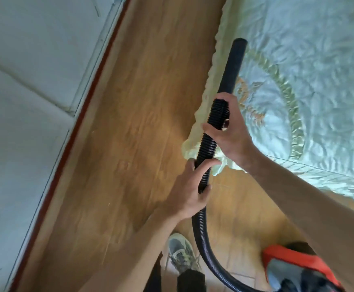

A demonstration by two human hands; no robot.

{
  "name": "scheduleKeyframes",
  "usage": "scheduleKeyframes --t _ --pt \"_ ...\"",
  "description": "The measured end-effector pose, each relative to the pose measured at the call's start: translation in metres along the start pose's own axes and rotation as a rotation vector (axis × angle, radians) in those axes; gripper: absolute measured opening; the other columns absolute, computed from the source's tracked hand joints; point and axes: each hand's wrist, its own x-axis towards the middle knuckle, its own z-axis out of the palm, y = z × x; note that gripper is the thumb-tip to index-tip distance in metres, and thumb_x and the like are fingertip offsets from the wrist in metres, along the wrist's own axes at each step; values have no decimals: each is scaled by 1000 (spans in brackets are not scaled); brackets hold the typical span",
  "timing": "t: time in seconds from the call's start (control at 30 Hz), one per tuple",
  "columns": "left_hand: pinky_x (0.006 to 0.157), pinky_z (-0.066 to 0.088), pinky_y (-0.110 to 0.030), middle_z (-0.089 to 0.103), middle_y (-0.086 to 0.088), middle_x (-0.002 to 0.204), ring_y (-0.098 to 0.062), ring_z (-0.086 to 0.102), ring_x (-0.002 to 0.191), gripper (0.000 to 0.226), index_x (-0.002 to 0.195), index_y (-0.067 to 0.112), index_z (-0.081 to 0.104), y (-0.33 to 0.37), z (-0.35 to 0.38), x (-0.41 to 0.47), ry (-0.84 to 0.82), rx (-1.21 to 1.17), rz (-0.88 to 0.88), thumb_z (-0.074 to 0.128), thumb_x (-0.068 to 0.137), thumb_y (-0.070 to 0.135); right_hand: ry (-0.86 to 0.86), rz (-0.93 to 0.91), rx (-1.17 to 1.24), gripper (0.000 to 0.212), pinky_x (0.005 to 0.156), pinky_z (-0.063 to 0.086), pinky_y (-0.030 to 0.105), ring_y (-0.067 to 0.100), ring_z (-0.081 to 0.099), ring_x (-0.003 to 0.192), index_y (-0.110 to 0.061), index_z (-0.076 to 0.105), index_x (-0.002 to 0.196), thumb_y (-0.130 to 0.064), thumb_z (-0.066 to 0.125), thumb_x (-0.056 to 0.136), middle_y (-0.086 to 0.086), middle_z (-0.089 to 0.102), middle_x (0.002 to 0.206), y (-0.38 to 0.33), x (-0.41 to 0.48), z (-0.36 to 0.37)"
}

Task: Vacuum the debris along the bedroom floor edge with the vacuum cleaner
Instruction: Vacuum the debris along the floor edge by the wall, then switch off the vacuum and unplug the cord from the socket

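Looks like you've barely started. Your right hand [228,131] is wrapped round the hose [206,147] collar and your left hand [189,192] grips the ribbed part below. The wand [232,68] points toward the bedspread [298,81] at upper right, not the skirting [78,123] on the left. Wood floor [129,123], vacuum body [287,262] bottom right.

Wall [24,102] left, skirting [83,108] along its foot. Floor [140,123] strip runs between skirting and bed [298,81] on the right. Tube [233,66] sits over the bed's left edge, tip far. Hose [199,239] runs near from the tube, curving right to the vacuum body [294,268], near right on the floor. Right hand [228,131] grips the hose's far end, left hand [189,192] grips just nearer. Shoe [181,251] left of the hose, near.
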Motion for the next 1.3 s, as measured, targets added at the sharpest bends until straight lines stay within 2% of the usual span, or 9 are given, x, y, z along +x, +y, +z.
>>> scheduleKeyframes --t 0.13,0.3,0.7,0.83,0.9,1.0,1.13,1.2,1.3 --pt "68 50 -33 47 -1 101 -21 55 75 59 143 42 44 32 17 20 -218 -4 92 62 93 16 269 84 14 54 69 50 23 5 50 70 -25 45 130 -4 68 85 -17 48 79 13 -29 -60" --pt "69 45 -21 48 -3 101 -19 53 83 60 146 43 41 72 55 27 -507 14 192 60 97 15 523 193 40 56 73 54 38 6 50 72 -29 44 129 -1 63 85 -20 48 81 29 -89 -123" --pt "84 39 -12 49 2 111 -5 51 95 63 144 51 36 137 196 -17 -1072 154 362 59 97 16 1004 460 126 55 69 58 41 25 56 77 -30 40 127 -2 64 86 10 52 93 101 -293 -209" --pt "102 46 -29 52 -3 131 -16 55 114 64 144 46 39 150 248 -46 -1269 186 366 61 94 13 1090 581 206 52 67 61 40 26 63 83 -29 39 129 -7 65 89 15 59 102 129 -366 -219" --pt "103 48 -35 54 0 129 -14 56 113 65 142 46 41 158 272 -63 -1343 199 357 63 91 12 1126 629 223 52 69 60 34 10 63 80 -27 41 130 -8 66 89 8 59 100 144 -399 -221" --pt "94 47 -17 53 15 117 3 54 100 58 140 38 47 170 310 -90 -1457 220 318 62 92 10 1152 678 280 53 63 55 21 1 59 72 -22 43 131 -4 68 88 5 58 95 167 -445 -225" --pt "83 48 -15 52 7 125 1 56 92 57 141 39 48 183 355 -114 -1576 278 264 58 94 9 1141 718 371 53 74 58 31 15 62 83 -27 46 128 -6 71 86 8 61 102 197 -500 -232" --pt "89 51 -19 52 9 134 0 58 102 58 141 42 47 187 375 -120 -1612 301 237 57 94 9 1133 726 412 51 72 56 26 7 59 79 -27 47 126 -6 71 86 5 60 99 210 -522 -237" --pt "97 52 -30 52 10 141 -10 59 111 61 139 48 47 190 400 -126 -1636 335 198 57 93 10 1124 751 497 52 75 57 39 14 58 84 -24 47 128 -6 72 86 3 57 95 232 -549 -245"
